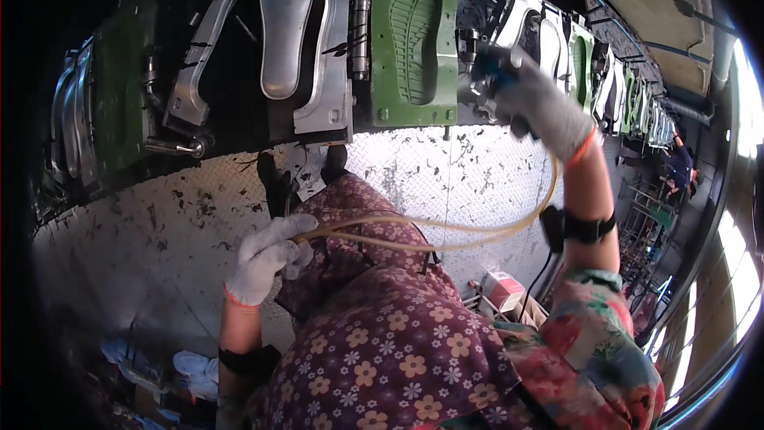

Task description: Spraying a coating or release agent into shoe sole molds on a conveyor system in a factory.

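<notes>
My left hand [267, 259], in a white knit glove with an orange cuff, is closed round a doubled stretch of thin yellowish hose [446, 247] in front of my flowered apron. From there the hose runs right and curves up under my right hand [549, 111]. That hand, gloved likewise and somewhat blurred, is raised beside the machine and wrapped round a dark tool with a blue part [495, 72]; its exact kind is unclear. Left of the tool stands a green sole mould half [414, 40] with a ribbed cavity. Farther left lies a silver mould frame [326, 72] around a metal sole form [285, 32].
More green and silver moulds [585, 56] line the bench to the far right, others [119, 87] to the left. A metal handle [175, 146] juts from the near edge. Below is a stained tread-plate floor [199, 215]. A red-and-white box [503, 291] stands at right. Another person [680, 167] is far off.
</notes>
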